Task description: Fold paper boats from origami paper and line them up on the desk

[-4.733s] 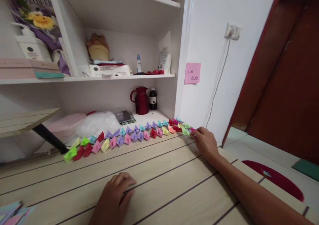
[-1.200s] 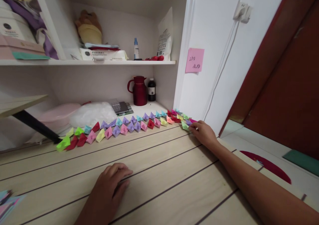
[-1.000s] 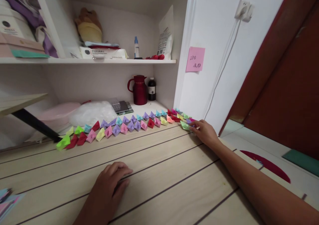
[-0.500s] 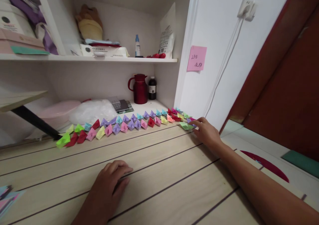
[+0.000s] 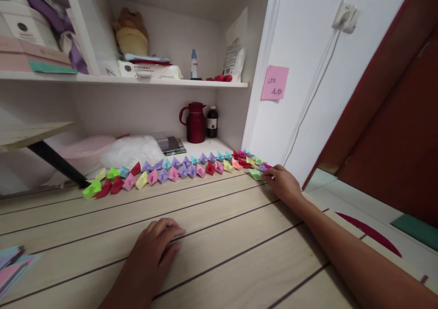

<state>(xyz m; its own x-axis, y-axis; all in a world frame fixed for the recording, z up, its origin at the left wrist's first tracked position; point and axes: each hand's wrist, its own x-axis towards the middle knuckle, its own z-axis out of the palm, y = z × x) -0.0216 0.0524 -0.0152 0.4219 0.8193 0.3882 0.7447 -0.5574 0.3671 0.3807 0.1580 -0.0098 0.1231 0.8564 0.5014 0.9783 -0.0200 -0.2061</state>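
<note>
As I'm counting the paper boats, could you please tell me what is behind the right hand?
Purple paper and magenta paper peek past the right hand; whatever else it covers cannot be seen.

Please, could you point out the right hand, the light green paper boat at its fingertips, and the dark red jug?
Right hand [image 5: 283,182]: head view, back of the hand.
Light green paper boat [image 5: 255,175]: head view, its near side.
Dark red jug [image 5: 196,124]: head view, middle of its body.
</note>
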